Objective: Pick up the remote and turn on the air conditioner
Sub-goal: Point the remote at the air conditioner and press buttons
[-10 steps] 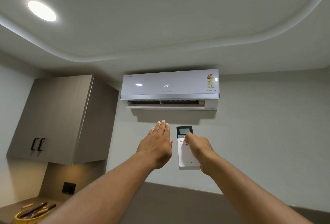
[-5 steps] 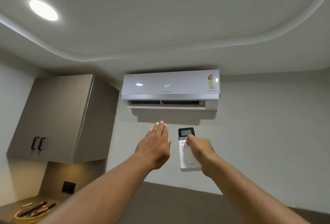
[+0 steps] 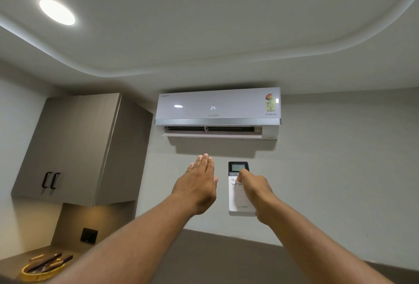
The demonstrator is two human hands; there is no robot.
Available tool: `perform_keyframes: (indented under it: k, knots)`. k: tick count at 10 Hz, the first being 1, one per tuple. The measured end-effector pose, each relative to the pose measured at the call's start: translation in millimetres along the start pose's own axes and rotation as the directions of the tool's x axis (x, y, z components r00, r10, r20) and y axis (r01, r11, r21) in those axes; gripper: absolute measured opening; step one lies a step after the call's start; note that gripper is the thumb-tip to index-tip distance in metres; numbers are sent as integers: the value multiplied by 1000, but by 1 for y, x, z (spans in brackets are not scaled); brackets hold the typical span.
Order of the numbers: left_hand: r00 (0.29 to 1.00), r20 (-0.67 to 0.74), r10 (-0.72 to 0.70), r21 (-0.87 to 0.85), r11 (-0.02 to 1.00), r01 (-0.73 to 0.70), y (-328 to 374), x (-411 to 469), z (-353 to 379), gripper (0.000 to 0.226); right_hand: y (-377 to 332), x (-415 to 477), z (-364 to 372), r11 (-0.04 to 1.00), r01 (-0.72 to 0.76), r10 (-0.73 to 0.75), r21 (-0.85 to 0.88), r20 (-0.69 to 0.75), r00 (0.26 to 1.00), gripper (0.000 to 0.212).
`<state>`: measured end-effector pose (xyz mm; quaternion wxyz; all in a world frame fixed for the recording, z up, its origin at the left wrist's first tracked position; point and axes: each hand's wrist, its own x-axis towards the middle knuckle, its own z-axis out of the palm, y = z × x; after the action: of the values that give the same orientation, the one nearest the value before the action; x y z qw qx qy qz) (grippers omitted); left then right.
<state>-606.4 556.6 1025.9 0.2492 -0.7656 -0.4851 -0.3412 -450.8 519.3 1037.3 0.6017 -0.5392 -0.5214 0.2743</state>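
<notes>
Remote: the slim white plastic remote with a small dark screen at its top [image 3: 238, 189] is off any surface and held upright in the air, below and just right of the middle of the unit.
Right hand: the right hand [image 3: 255, 193] is wrapped round the remote's right edge, fingers closed on it, thumb lying on the round buttons under the screen.
Left hand: the left hand [image 3: 198, 185] is empty, flat, palm away, fingers straight and pressed together, raised beneath the vent and just left of the remote, not touching it.
Air conditioner: the white glossy wall-mounted air conditioner [image 3: 217, 109] shows a lit "24" on its front, and the flap along its underside stands open.
Surroundings: a grey-brown wall cabinet with black handles [image 3: 74, 147] hangs to the left; a round ceiling light [image 3: 56, 11] glows far up left.
Progress: picking up looks done, and the lit digits and open flap suggest the unit is on.
Left to do: apparently little; the flat palm seems to be checking for airflow, which I cannot confirm.
</notes>
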Motion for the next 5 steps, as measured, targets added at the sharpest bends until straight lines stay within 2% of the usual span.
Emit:
perform_keyframes:
  k: [5]
  knots:
    - [1000,-5,4,-3,1000,-4,2,0,2,59,0,-2,-4,1000,21,-20,22,-8,1000,24]
